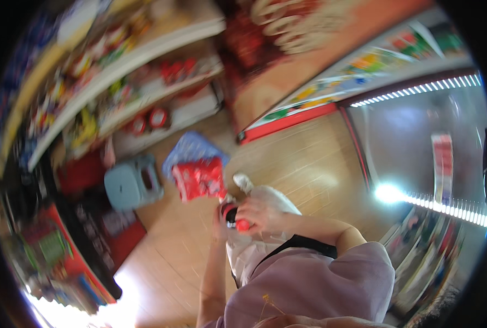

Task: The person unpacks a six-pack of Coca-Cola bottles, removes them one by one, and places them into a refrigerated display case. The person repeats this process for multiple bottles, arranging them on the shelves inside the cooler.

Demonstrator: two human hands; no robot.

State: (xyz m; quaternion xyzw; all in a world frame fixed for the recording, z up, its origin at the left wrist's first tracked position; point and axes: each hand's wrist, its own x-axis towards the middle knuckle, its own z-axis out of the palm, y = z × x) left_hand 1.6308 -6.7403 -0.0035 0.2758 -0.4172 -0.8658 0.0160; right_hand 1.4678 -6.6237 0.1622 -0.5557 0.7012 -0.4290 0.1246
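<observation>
A bottle of dark drink (pixel 230 213) with a red cap (pixel 242 224) is held in front of my body, above my white trousers. My left hand (pixel 219 223) wraps the bottle from the left side. From the right, the fingers of my right hand (pixel 260 213) bend over its upper part, close to the cap. Motion blur hides the exact finger contact. Just beyond the hands is a shiny red package (pixel 200 178), overlapping a blue patterned bag or cloth (pixel 192 145).
A light blue plastic stool (pixel 126 184) stands at the left on the wood-look floor (pixel 309 151). Shelves of packaged goods (pixel 137 65) line the upper left. A lit glass-fronted cabinet (pixel 407 135) is at the right. A red-edged display rack (pixel 75 254) stands lower left.
</observation>
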